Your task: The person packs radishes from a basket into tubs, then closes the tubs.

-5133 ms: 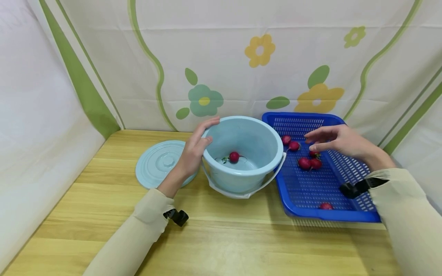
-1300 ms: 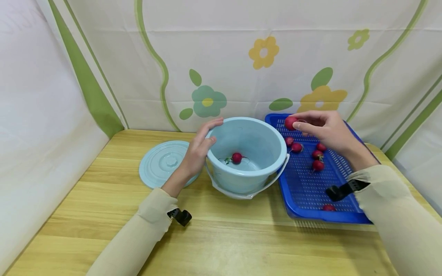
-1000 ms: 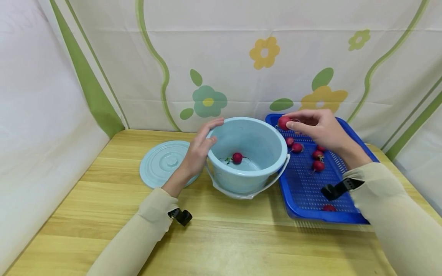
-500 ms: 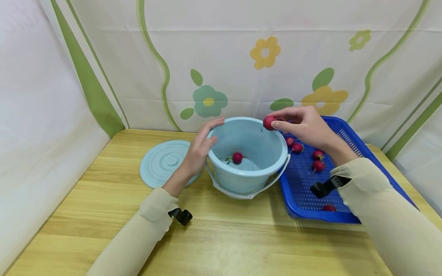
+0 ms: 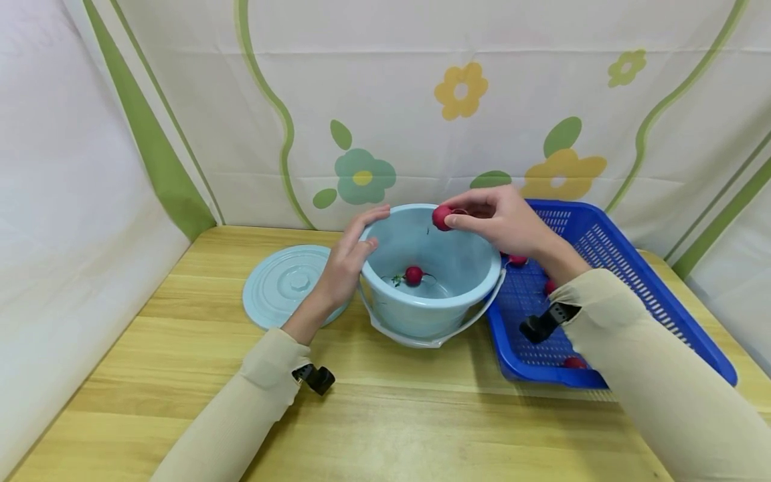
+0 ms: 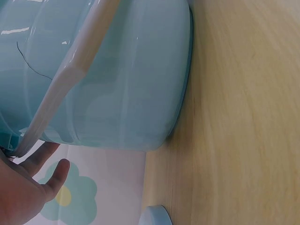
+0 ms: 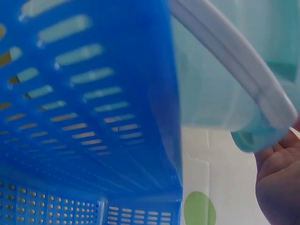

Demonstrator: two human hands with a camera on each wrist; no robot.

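My right hand (image 5: pixel 460 215) pinches a red radish (image 5: pixel 442 217) between thumb and fingers, just above the far rim of a light blue bucket (image 5: pixel 430 304). A second radish (image 5: pixel 413 274) with a green stem lies on the bucket's bottom. My left hand (image 5: pixel 361 231) rests with straight fingers against the bucket's left wall and rim. In the left wrist view the palm (image 6: pixel 26 194) lies beside the bucket wall (image 6: pixel 122 84) and its white handle (image 6: pixel 70 79). The right wrist view shows the bucket's handle (image 7: pixel 234 65) and part of my palm (image 7: pixel 281 183).
A blue perforated basket (image 5: pixel 608 248) stands right of the bucket, touching it, with a few radishes (image 5: pixel 572 362) in it. Its wall (image 7: pixel 93 93) fills the right wrist view. The bucket's round lid (image 5: pixel 280 284) lies flat to the left. A flowered cloth backs the wooden table (image 5: pixel 385 415).
My right hand picked a radish out of the basket and carried it left, from above the basket to above the bucket. The left hand has stayed on the bucket.
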